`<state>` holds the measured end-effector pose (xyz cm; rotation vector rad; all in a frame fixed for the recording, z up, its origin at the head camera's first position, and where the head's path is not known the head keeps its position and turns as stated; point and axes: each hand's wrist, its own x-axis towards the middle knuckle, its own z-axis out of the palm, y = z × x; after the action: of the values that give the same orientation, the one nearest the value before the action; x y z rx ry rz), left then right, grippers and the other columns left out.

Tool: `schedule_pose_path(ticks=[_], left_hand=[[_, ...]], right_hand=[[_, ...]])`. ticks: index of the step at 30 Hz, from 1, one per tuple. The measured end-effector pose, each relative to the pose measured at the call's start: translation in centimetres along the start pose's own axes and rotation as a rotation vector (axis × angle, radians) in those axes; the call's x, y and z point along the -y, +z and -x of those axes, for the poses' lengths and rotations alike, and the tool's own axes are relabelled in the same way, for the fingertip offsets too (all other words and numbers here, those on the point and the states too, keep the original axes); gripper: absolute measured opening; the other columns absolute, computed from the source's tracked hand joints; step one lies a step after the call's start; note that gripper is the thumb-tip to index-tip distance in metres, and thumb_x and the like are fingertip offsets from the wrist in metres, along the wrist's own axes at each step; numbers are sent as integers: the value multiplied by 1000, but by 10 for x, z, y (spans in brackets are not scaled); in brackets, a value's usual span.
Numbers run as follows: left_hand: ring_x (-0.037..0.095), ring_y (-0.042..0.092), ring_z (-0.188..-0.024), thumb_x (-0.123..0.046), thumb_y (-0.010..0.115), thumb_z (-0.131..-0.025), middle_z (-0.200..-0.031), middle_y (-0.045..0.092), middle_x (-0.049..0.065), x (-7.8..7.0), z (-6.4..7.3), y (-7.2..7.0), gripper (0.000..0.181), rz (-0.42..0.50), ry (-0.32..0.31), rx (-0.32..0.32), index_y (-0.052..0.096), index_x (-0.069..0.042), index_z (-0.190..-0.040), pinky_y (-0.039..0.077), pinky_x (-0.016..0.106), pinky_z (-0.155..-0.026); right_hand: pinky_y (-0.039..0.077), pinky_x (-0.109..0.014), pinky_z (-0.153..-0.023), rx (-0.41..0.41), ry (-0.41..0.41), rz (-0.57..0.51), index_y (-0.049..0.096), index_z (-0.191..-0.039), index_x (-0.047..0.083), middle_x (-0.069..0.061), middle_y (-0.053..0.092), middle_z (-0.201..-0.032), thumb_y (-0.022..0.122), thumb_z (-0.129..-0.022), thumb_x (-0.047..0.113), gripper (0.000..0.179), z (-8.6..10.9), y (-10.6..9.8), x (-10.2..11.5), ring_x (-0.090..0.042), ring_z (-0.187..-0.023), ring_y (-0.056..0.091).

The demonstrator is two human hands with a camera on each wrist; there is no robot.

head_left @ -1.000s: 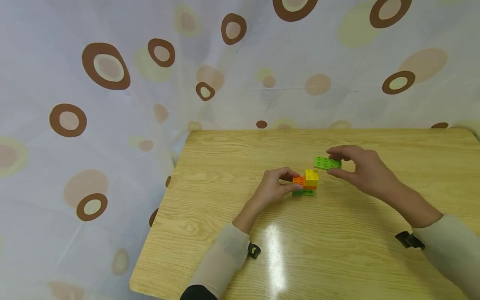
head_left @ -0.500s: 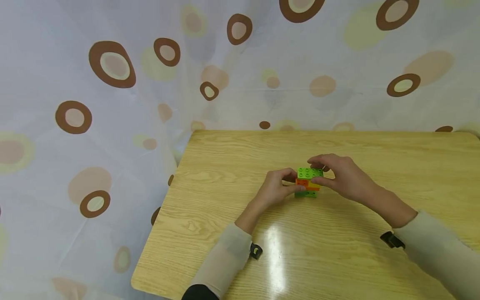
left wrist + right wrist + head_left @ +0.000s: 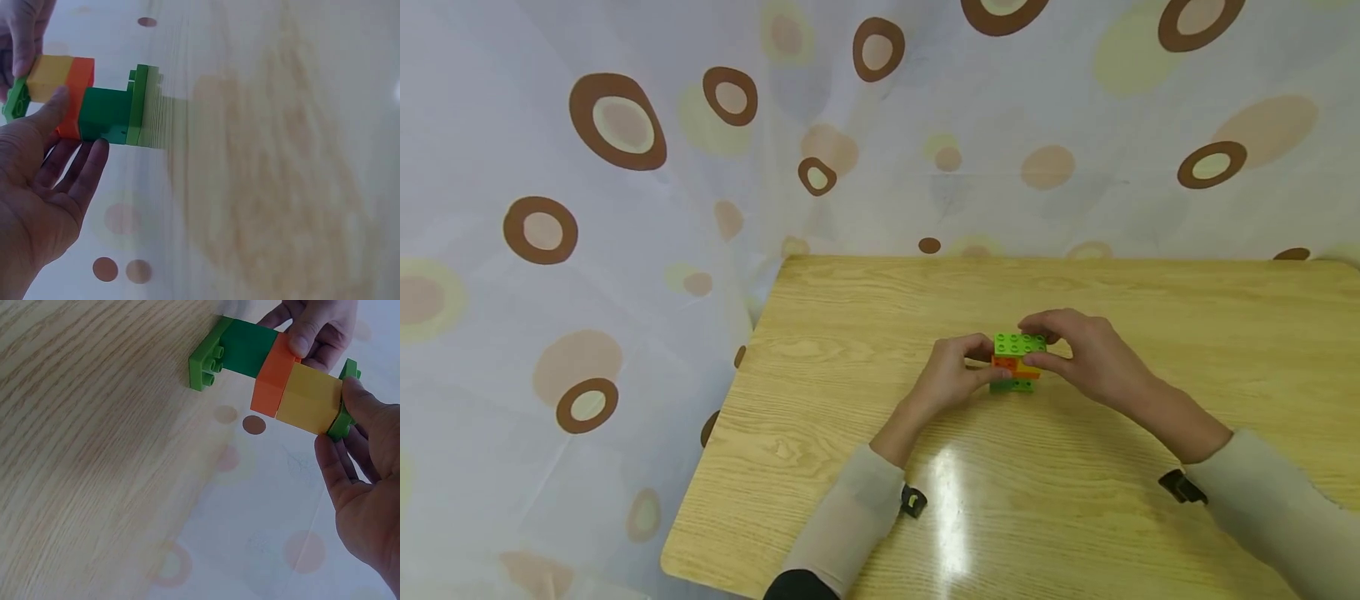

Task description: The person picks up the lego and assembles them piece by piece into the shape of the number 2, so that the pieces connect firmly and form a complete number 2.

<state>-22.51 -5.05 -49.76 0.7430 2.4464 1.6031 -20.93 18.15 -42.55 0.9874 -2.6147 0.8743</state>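
Note:
A stack of toy building bricks stands on the table. Its base is a flat light green brick [image 3: 201, 367], carrying a dark green brick [image 3: 249, 347]. Above come a thin orange brick [image 3: 270, 381] and a yellow brick [image 3: 309, 397]. Another flat light green brick [image 3: 1015, 343] lies across the top, close on the yellow one. My left hand [image 3: 951, 373] grips the stack at the orange brick, thumb in front. From the right, my right hand [image 3: 1093, 358] pinches the right end of the top green brick between thumb and fingers.
The wooden table [image 3: 820, 392] ends at a left edge and a back edge. Behind and left of it hangs a white sheet [image 3: 760, 150] with brown and pale round patterns. Small black devices [image 3: 1182, 487] sit at both wrists.
My right hand has moved left with the flat light green brick and brought it onto the top of the stack. Over the last half second, both hands have barely moved.

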Motion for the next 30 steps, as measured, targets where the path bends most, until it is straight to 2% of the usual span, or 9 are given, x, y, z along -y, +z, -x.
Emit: schedule_pose_path(ticks=[7, 14, 19, 23, 27, 30], left_hand=[[1, 64, -95, -31, 76, -87, -99, 68, -12, -1, 2, 2, 19, 11, 16, 4, 68, -19, -100, 53, 18, -83], [7, 68, -97, -32, 79, -84, -102, 69, -9, 1, -2, 2, 22, 33, -34, -16, 68, -18, -98, 57, 20, -72], [5, 66, -99, -32, 77, -86, -102, 69, -8, 3, 0, 3, 21, 2, -22, -7, 68, -19, -100, 55, 18, -78], [10, 62, -105, -28, 76, -87, -109, 63, -6, 3, 6, 2, 29, -39, -12, 10, 70, -14, -112, 54, 17, -82], [11, 63, -99, -30, 74, -90, -112, 63, -5, -3, 9, 0, 37, -100, -26, 18, 68, -12, -122, 54, 17, -78], [6, 65, -89, -34, 71, -92, -109, 67, -6, -10, 8, 0, 37, -89, -87, 40, 67, -12, -122, 55, 18, -74]], right_hand=[[55, -33, -74, 24, -24, 17, 69, -110, 14, 5, 67, -104, 85, -76, 6, 38, 1, -2, 4, -9, -90, 64], [53, -36, -73, 27, -20, 30, 69, -105, 15, 5, 65, -100, 84, -79, 7, 31, -2, 0, 6, -12, -90, 63], [54, -38, -75, 44, -5, 5, 70, -107, 15, 5, 66, -101, 83, -80, 6, 31, 0, 2, 5, -13, -91, 63], [56, -39, -77, 53, 8, -44, 69, -112, 13, 4, 68, -108, 81, -82, 4, 34, 3, 4, 2, -13, -95, 65], [57, -41, -78, 32, 78, -103, 68, -116, 12, 2, 69, -110, 77, -87, 7, 31, 1, 2, -1, -15, -95, 68], [57, -42, -78, 40, 181, -146, 69, -113, 12, 2, 70, -104, 72, -93, 16, 21, -4, 1, -6, -16, -92, 68]])
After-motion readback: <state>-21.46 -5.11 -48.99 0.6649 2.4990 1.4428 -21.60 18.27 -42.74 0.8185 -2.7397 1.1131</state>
